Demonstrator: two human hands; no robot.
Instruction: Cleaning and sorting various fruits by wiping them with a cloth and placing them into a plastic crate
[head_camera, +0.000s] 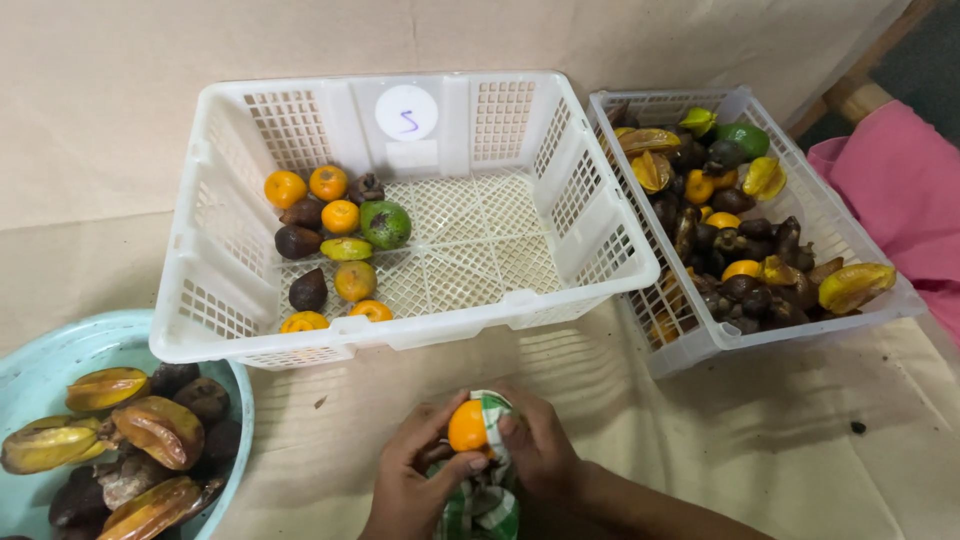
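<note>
1. The left hand (408, 478) has its fingers (432, 420) wrapped round a small orange fruit (467, 427).
2. The right hand (540, 445) fingers press a green and white cloth (485, 500) on that same fruit (both hands hold it).
3. Just past the fingers sits a big white basket (230, 300) with a few fruits.
4. Farther right is a fuller basket (690, 345).
5. Left of the fingers is a blue bowl (60, 345) on the tan surface (780, 440).
</note>
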